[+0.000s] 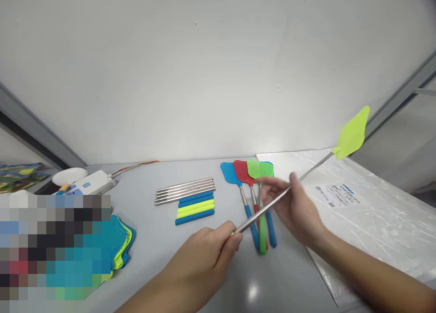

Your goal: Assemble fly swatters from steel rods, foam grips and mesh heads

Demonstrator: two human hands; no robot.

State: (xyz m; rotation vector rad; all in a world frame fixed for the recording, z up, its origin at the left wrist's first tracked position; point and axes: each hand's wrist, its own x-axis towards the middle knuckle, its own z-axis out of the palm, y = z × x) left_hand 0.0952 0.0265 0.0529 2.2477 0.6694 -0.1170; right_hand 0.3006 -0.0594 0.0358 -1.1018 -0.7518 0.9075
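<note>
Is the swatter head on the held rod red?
No, the head on the metal rod gripped by the left hand is yellow-green.

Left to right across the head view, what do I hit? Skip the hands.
Colourful packets → stacked loose swatter heads → bare metal rods → blue swatter head → red swatter head → green swatter head → yellow-green swatter head on the held rod.
</note>
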